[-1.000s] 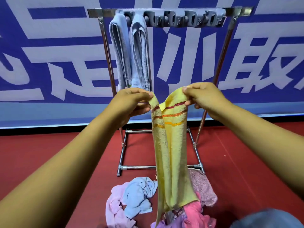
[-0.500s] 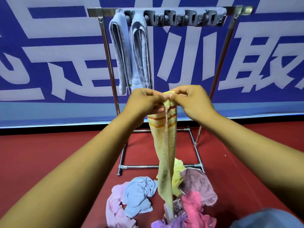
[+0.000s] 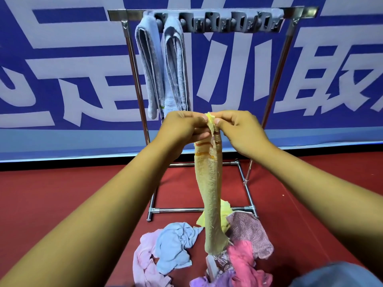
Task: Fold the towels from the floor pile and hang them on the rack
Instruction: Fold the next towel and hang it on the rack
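Behind everything: a blue banner (image 3: 62, 79) with large white characters, above a dark red floor (image 3: 51, 193).

Left to right:

Left hand (image 3: 182, 129) raised in front of the rack, fingers curled, thumb and fingertips pinching the top edge of the yellow towel (image 3: 209, 183) from its left side.

Grey towels (image 3: 161, 65), two of them, folded and draped side by side over the left end of the rack's top bar, hanging straight down with their long axes vertical; lower ends just above the left hand in the view.

Metal rack (image 3: 132, 65) upright on the floor, with a horizontal top bar, a grey strip of clips along it, slanted side posts and a rectangular base frame.

Yellow towel gathered into a narrow strip between both hands, long axis close to vertical, top end pointing up at the pinch, lower end pointing down and slightly right, reaching the pile. Red and orange stripes across it just below the fingers.

Right hand (image 3: 242, 131) touching or nearly touching the left at the towel's top, fingers curled, thumb and forefinger pinching the same upper edge from the right side.

Floor pile (image 3: 178, 243) in front of the rack base: pale pink and light blue cloths on the left, a crumpled yellow piece behind the hanging strip, mauve speckled, bright pink and lilac cloths on the right. Whether the strip's tip rests on the pile or only hangs before it: cannot tell.
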Action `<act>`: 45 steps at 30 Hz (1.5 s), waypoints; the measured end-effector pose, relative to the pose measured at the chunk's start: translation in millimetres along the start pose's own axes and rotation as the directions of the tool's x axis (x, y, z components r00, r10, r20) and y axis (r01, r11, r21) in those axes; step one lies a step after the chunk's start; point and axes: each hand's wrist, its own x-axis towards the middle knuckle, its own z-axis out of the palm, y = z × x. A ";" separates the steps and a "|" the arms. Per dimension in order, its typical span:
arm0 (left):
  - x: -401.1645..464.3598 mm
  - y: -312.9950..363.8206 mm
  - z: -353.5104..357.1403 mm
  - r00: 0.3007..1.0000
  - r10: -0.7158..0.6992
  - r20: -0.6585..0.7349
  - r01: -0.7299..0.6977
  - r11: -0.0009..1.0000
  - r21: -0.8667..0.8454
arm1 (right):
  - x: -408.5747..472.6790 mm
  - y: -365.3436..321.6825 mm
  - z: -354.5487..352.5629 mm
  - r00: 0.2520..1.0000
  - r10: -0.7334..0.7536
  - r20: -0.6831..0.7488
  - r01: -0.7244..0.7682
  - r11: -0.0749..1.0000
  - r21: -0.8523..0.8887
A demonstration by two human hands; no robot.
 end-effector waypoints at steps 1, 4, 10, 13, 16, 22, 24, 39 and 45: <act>-0.5 -0.6 0.8 1.000 0.002 -0.009 -0.002 1.000 0.002 | -1.0 0.0 0.6 1.000 -0.009 -0.015 0.009 1.000 -0.011; -0.4 -1.5 4.2 0.996 0.037 -0.078 -0.035 0.999 0.019 | -2.6 -1.9 4.7 0.995 -0.024 -0.102 0.018 0.998 -0.054; -0.3 -1.5 7.2 0.978 0.126 -0.168 -0.122 0.992 0.031 | -2.3 -8.9 7.8 0.981 -0.033 -0.192 0.013 0.994 -0.106; -0.9 -1.0 8.1 0.980 0.124 -0.153 -0.127 0.992 -0.005 | -3.8 -12.3 7.1 0.987 -0.033 -0.155 0.018 0.995 -0.095; -2.6 -2.0 7.2 0.994 0.076 -0.073 -0.078 0.997 -0.023 | -6.0 -9.1 4.8 0.995 -0.009 -0.099 0.006 0.999 -0.035; -10.0 -0.8 8.7 0.997 -0.028 0.072 0.023 0.997 0.070 | -6.3 2.0 2.1 0.993 0.054 -0.108 -0.054 0.999 0.011; -11.0 -0.3 4.8 0.995 -0.042 0.090 0.031 0.992 0.123 | -5.6 4.5 2.1 0.991 0.063 -0.115 -0.062 0.998 0.012; -4.5 -29.9 -11.1 0.975 0.210 0.068 -0.219 0.884 0.412 | 8.0 -2.6 -9.3 0.994 -0.046 0.103 0.031 0.989 0.143; -4.6 -25.7 -17.6 0.947 0.234 0.220 -0.292 0.913 0.284 | 10.6 -2.0 -13.9 0.982 0.012 0.188 -0.056 0.971 0.232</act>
